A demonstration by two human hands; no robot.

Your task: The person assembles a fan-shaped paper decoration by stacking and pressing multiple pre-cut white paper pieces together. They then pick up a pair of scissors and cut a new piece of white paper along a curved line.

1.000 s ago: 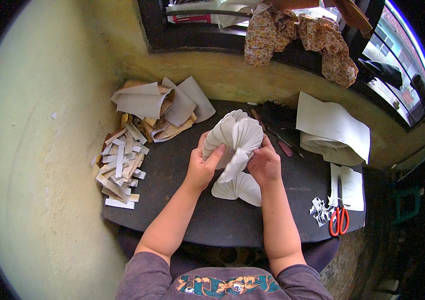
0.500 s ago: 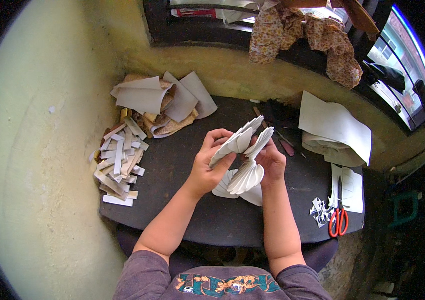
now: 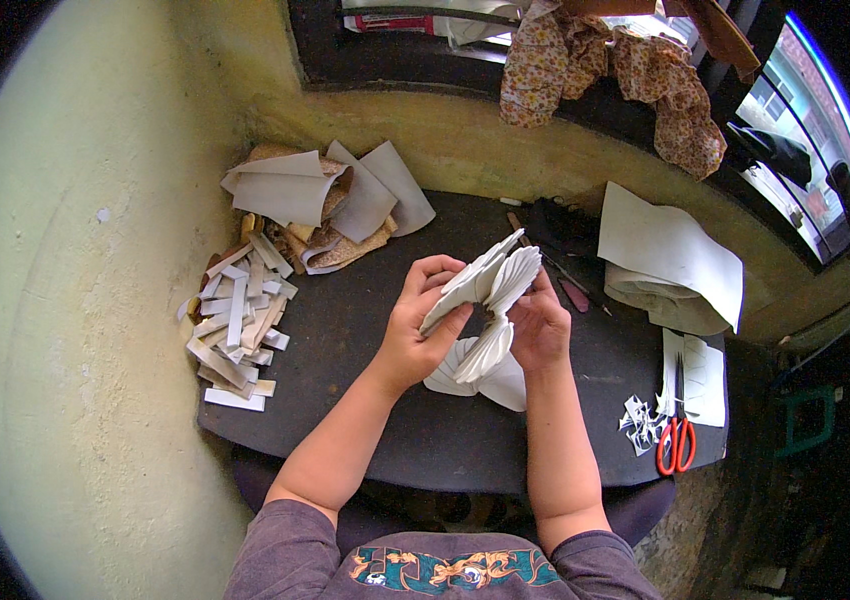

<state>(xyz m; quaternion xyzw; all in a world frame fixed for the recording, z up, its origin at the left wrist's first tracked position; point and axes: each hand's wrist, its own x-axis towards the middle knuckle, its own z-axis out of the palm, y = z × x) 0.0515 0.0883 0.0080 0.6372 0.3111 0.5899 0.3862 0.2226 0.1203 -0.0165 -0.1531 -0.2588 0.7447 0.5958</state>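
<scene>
Above the middle of the dark table, both my hands grip a bundle of thin white rounded pieces point(image 3: 513, 281), fanned like petals. My left hand point(image 3: 418, 328) pinches the left part of the bundle, thumb in front and fingers behind. On the other side my right hand point(image 3: 543, 332) has its fingers closed at the back of the right fan, partly hidden by it. More fanned pieces hang between the hands. Below them, loose white rounded pieces point(image 3: 507, 387) lie on the table, partly covered by the bundle.
Scissors with red handles point(image 3: 676, 446) lie at the right beside white scraps point(image 3: 637, 424) and a cut sheet point(image 3: 707, 385). Behind them is a rolled white sheet point(image 3: 667, 255). Left are piled strips point(image 3: 237, 315) and folded sheets point(image 3: 290, 190). A pointed tool point(image 3: 573, 293) lies behind my right hand.
The right fan has turned and spread, showing more of its face toward the left part. My right hand has shifted slightly; my left hand stays nearly still.
</scene>
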